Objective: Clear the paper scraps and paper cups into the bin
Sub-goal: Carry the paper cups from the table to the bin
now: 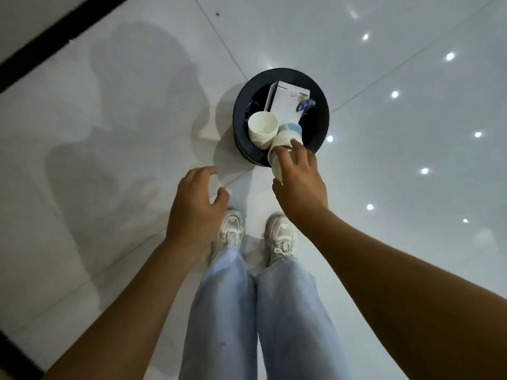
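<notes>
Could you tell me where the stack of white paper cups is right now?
In the head view, the stack of white paper cups lies in the black bin, at its left side, beside the white carton and the cup in the right hand.

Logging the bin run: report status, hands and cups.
Right hand grips paper cups over the black bin. Left hand open, empty. Stacked cups and white carton already inside. Nothing blocking.

Left hand [196,204] hangs loosely curled; right hand [300,182], grip apparently closed, reaches forward.
</notes>
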Tool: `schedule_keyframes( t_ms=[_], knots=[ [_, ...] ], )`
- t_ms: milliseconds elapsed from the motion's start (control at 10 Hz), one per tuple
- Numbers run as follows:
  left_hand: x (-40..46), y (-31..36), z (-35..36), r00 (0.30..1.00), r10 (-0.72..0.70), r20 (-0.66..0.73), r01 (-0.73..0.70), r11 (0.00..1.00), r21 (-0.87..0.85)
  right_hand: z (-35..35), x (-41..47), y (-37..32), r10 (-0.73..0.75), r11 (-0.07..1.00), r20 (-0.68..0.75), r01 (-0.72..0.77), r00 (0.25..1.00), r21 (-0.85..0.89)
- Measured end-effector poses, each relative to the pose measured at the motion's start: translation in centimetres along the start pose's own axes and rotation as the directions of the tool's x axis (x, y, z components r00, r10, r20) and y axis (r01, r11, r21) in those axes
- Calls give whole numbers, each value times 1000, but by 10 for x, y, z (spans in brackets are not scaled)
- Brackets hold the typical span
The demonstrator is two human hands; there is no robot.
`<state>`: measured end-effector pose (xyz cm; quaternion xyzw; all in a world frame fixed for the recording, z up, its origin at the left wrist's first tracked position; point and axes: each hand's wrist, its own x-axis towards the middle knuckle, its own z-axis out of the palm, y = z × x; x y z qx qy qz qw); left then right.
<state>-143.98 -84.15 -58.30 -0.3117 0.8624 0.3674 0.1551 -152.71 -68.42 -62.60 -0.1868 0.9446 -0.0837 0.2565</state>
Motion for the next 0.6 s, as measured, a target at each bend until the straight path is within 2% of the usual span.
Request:
schedule_keyframes(
  t_ms=[300,600],
  knots=[
    [23,-23,30,999,49,16,-49,999,7,42,28,10,-37,988,-86,24,996,-154],
    [39,-20,40,998,60,31,-61,998,28,42,35,12,-23,994,-91,14,996,-106]
  ],
)
